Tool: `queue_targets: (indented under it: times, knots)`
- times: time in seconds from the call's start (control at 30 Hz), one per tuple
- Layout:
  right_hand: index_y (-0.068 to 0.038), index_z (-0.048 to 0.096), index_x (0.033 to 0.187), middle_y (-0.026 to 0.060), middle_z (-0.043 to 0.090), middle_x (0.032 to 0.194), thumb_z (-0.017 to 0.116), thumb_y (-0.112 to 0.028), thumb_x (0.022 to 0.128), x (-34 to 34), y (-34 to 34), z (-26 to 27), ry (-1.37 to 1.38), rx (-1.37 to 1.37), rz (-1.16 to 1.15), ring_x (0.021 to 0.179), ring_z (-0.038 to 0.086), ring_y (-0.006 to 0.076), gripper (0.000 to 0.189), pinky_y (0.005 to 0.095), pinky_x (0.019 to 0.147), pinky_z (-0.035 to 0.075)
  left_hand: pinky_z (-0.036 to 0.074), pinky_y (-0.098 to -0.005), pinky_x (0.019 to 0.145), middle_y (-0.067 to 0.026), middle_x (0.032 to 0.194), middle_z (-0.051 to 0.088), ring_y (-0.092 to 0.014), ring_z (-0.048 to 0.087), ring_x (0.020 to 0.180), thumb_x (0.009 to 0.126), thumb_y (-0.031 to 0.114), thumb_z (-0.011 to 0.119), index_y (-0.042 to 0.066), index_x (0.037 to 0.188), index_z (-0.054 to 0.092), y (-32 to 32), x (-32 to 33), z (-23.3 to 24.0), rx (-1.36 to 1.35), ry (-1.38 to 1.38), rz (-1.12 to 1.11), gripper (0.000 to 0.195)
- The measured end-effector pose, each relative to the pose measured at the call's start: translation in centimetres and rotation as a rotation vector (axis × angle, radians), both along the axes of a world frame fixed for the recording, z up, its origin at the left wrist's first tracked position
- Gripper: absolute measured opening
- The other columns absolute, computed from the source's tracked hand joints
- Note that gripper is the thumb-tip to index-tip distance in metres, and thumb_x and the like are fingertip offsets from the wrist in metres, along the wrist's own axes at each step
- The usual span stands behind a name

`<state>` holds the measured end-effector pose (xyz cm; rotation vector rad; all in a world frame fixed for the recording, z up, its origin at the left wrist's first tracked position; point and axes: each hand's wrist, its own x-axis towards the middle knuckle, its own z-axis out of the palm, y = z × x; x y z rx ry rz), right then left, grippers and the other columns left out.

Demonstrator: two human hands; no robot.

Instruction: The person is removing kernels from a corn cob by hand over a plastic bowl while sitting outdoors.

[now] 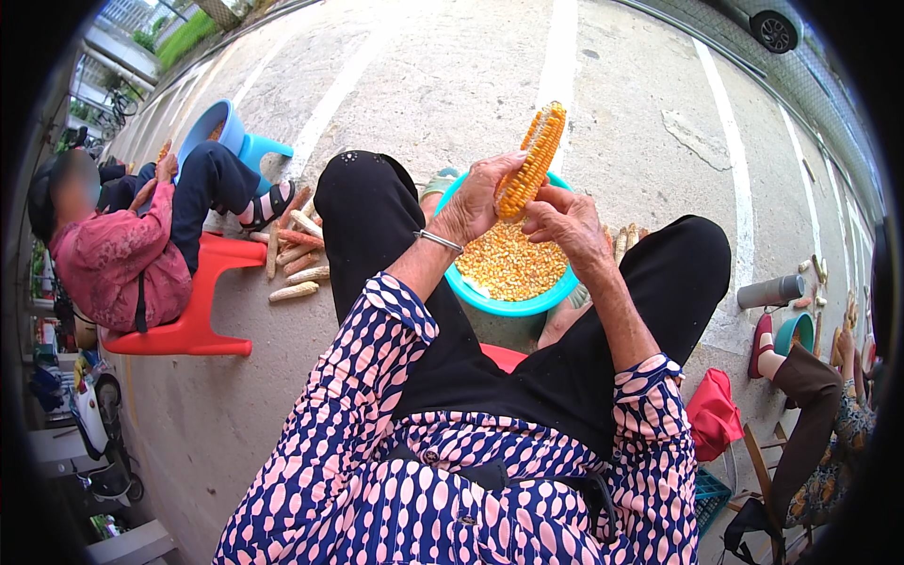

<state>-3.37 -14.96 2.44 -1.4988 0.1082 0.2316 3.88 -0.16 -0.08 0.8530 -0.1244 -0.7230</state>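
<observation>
An ear of dried yellow corn (538,157) is held up over a turquoise basin (510,308). A pale strip without kernels runs along its upper left side. My left hand (472,196), with a metal bangle at the wrist, grips the lower part of the ear, thumb along its side. My right hand (573,220) has its fingers at the ear's lower right end; some fingertips are hidden behind it. Loose corn kernels (514,267) fill much of the basin, which sits between my knees.
Bare cobs (300,261) lie on the concrete to the left, and more cobs (623,240) beyond my right knee. At left, a person sits on a red plastic stool (212,311) by a blue basin (205,134). Another person sits at right near a grey flask (770,291) and a red bag (713,417).
</observation>
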Motion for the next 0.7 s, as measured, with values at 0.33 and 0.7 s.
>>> queue_targets:
  times: [0.33,0.7]
  knots:
    - [0.008,0.055,0.114,0.0055,0.062,0.080,0.061,-0.015,0.085,0.0,0.0,-0.4,0.110,0.139,0.042,0.059,0.059,0.0070,0.037,0.0184,0.055,0.052,0.051,-0.0261,0.075,-0.0069,0.096,0.062,-0.013,0.061,0.086,0.091,0.019,0.053,0.000,0.111,0.055,-0.2,-0.6,0.3,0.163,-0.154,0.114,0.027]
    - [0.004,0.058,0.094,0.0026,0.056,0.076,0.059,-0.023,0.089,0.1,0.0,-1.8,0.143,0.183,0.110,0.058,0.060,0.0078,0.028,0.0183,0.052,0.051,0.048,-0.0210,0.067,-0.0026,0.089,0.064,-0.006,0.056,0.075,0.089,0.017,0.058,-0.003,0.109,0.061,-0.6,-1.0,0.0,0.391,-0.320,0.168,0.028]
